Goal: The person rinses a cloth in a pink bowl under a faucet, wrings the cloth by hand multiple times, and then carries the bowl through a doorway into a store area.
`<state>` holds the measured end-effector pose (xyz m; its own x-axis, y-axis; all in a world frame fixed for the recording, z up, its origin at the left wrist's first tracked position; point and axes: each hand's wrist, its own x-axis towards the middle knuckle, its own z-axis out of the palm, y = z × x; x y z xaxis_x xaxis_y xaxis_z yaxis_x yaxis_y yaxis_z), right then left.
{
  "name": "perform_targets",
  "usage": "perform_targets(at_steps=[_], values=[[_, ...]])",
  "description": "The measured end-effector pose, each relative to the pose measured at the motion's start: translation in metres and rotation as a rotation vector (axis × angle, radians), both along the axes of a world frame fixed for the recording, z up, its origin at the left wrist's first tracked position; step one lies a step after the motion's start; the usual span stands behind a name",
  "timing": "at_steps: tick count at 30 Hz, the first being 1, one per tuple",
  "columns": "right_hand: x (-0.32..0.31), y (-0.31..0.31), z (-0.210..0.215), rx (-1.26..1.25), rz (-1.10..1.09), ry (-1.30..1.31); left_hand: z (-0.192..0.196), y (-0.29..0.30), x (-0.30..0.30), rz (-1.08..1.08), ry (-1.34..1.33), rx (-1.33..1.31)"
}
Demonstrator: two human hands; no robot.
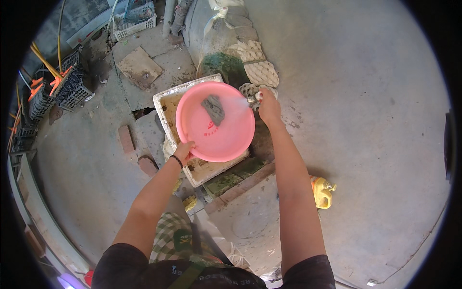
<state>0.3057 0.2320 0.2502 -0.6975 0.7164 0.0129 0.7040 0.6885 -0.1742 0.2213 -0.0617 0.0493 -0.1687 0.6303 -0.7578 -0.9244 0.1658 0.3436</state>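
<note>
My left hand [184, 153] grips the lower-left rim of a pink plastic basin [239, 139], its thumb over the edge. A wet grey cloth [213, 110] lies bunched inside the basin, left of its middle. At the basin's upper right, my right hand [269, 107] is closed round a spray nozzle [254, 99]. A fan of water leaves the nozzle toward the cloth. Underneath the basin is a dirty white foam box [164, 107], which the basin partly covers.
A yellow jug [323, 193] stands on the concrete right of my right forearm. Loose bricks [126, 139] lie left of the box. Dark plastic crates [72, 89] with orange-headed poles are at the far left. A white crate [135, 24] sits at the back.
</note>
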Motion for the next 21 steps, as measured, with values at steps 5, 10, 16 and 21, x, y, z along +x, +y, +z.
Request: perform_targets(at_steps=[5,10,16,21], values=[[-0.005,-0.005,0.009,-0.049,-0.029,-0.044,0.004,-0.003,0.002,-0.007,0.029,0.004],[-0.004,-0.003,0.008,-0.030,-0.008,-0.030,0.005,-0.006,0.003,-0.009,0.018,0.006],[0.001,0.004,-0.001,0.014,0.040,-0.014,0.005,-0.015,0.001,-0.028,0.025,0.013],[0.002,0.006,-0.003,0.032,0.062,0.001,-0.004,-0.021,-0.001,-0.047,0.070,-0.004]])
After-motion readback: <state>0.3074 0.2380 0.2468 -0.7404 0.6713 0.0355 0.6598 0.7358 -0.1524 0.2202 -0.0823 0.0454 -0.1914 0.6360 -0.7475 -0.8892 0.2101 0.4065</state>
